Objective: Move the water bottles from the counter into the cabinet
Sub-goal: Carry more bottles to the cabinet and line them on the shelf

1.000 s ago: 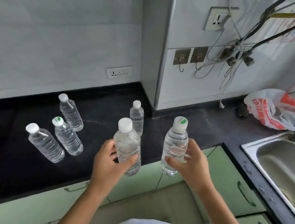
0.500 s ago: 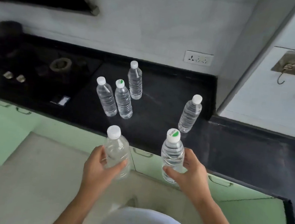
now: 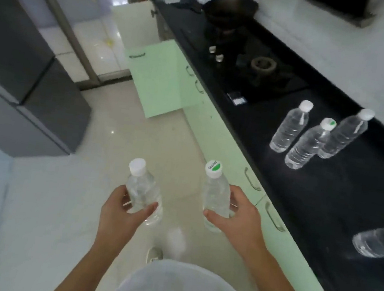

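Bottles [image 3: 144, 194] [image 3: 216, 196] in hands [image 3: 118, 218] [image 3: 243, 220] — open cabinet door [image 3: 155, 78] ahead, stove [image 3: 261, 65] right.

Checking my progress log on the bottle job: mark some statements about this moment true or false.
1. The left hand grips a clear plastic bottle with a plain white cap. True.
2. The right hand is empty. False: it grips a clear bottle with a green-marked cap.
3. No bottles remain on the black counter. False: a cluster of three clear bottles stands there.
4. A pale green cabinet door stands open. True.
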